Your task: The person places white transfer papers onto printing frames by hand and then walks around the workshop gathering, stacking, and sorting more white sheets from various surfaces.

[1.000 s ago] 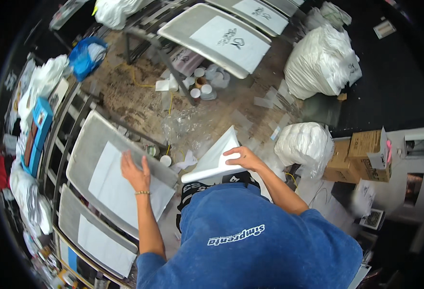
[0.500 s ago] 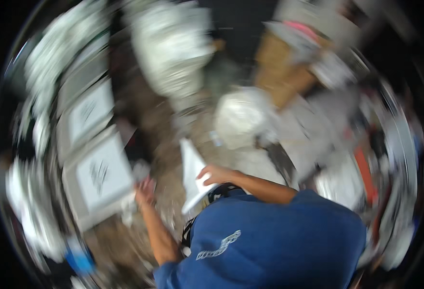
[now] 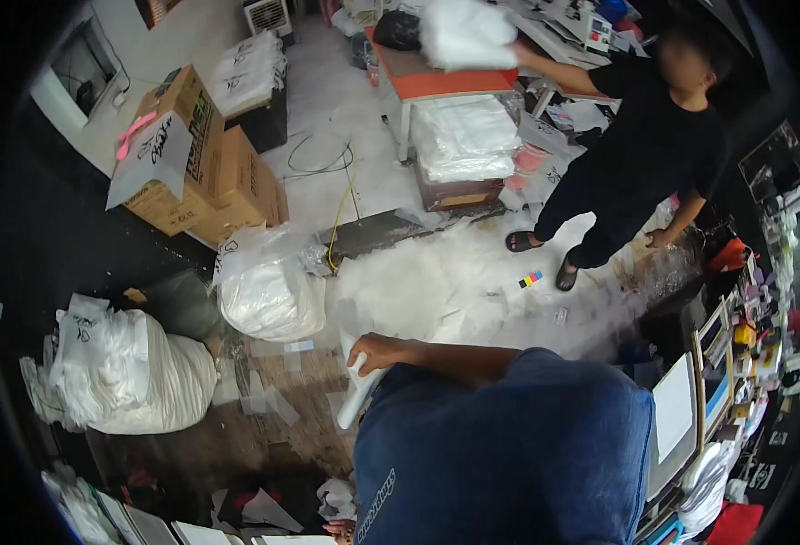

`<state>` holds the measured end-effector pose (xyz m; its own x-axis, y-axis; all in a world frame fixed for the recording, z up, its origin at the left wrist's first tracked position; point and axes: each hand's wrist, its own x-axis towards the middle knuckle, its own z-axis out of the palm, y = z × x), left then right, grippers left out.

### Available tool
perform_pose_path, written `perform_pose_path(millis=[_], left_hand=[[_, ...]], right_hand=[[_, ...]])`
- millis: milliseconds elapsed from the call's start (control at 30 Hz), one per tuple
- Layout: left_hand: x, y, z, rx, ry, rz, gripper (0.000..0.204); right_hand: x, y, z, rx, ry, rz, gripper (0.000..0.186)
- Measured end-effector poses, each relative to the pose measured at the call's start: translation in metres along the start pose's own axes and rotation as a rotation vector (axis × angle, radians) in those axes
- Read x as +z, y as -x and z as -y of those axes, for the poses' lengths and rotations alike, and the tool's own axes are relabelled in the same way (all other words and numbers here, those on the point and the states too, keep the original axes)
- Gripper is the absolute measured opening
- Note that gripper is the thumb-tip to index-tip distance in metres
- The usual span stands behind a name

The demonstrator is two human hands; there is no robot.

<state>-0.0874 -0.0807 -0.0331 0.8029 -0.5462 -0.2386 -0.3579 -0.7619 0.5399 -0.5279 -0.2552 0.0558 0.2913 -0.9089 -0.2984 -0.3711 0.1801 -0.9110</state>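
Observation:
My right hand (image 3: 375,352) reaches across in front of my blue shirt, its fingers wrapped round a thin white sheet (image 3: 356,400). The sheet is folded or curled and hangs down beside my body; whether it is paper or plastic I cannot tell. Low in the picture, my left hand (image 3: 339,530) shows only in part beside the shirt, near white flat boards (image 3: 202,534) and a crumpled white piece (image 3: 336,500). Most of its fingers are hidden.
A person in black (image 3: 641,154) stands at the right, one hand at a white bundle (image 3: 466,34) over an orange-topped table (image 3: 445,85). Stuffed white sacks (image 3: 150,377) and cardboard boxes (image 3: 237,186) stand left. Plastic sheets (image 3: 473,282) cover the floor. Crowded shelves (image 3: 754,363) line the right.
My view has swung to the right, bringing the other person and the table into sight. My left hand has dropped to the lower edge with the boards; my right hand still holds the white sheet.

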Motion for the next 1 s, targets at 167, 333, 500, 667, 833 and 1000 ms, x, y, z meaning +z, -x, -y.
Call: perform_pose_path(millis=[167,333,500,667,833,1000], left_hand=[[-0.015,-0.004,0.01,-0.069,0.134,0.059,0.041],[-0.029,-0.015,0.038,-0.111,0.209,0.084,0.041],[-0.042,-0.019,0.06,-0.12,0.236,0.111,0.041],[-0.042,-0.021,0.053,-0.092,0.262,0.13,0.041],[-0.042,-0.019,0.034,-0.071,0.278,0.138,0.041],[-0.052,-0.018,0.002,-0.02,0.295,0.104,0.041]], right_hand=[[0.013,0.033,-0.007,0.061,-0.029,-0.09,0.037],[0.025,0.058,-0.004,0.069,0.03,-0.043,0.036],[0.03,0.106,-0.009,0.077,-0.004,-0.103,0.038],[0.031,0.144,-0.025,0.084,0.007,-0.182,0.039],[0.024,0.174,-0.045,0.087,0.055,-0.314,0.037],[0.002,0.185,-0.062,0.07,-0.045,-0.317,0.038]])
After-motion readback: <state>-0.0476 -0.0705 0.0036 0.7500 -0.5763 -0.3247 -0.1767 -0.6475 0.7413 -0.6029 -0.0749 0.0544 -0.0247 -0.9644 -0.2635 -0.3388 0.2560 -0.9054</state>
